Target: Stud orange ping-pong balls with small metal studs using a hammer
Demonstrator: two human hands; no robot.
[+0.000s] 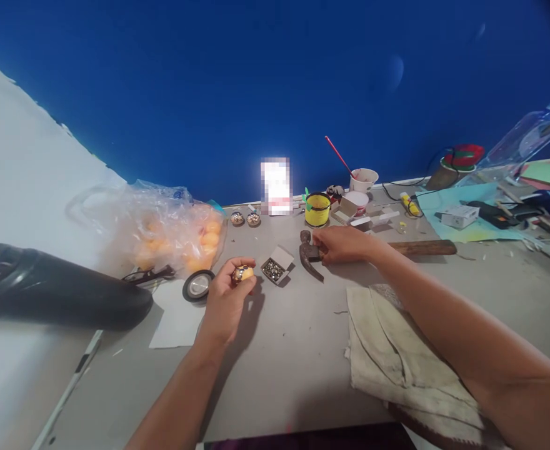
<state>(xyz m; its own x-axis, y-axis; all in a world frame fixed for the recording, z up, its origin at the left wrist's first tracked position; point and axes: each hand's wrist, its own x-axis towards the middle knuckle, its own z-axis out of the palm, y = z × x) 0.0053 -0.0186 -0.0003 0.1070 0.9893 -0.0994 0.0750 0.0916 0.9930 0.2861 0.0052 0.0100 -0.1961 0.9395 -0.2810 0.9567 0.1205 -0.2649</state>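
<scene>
My left hand (230,290) is closed around an orange ball (244,274), partly covered with shiny metal tacks. Just right of that hand, a small open box (275,270) holds many shiny metal tacks. My right hand (343,245) grips a claw hammer (309,251) close to its head. The hammer lies along the tabletop, its wooden handle pointing right under my forearm. Two tack-covered balls (245,219) sit farther back, side by side. My right fingers are partly hidden behind the hand itself.
A clear plastic bag (162,219) of orange balls stands at left, near a round black-rimmed disc (198,286) and white paper (176,322). A yellow pot (317,210) and white cup (364,180) stand behind the hammer. Folded cloth (387,350) lies under my right forearm.
</scene>
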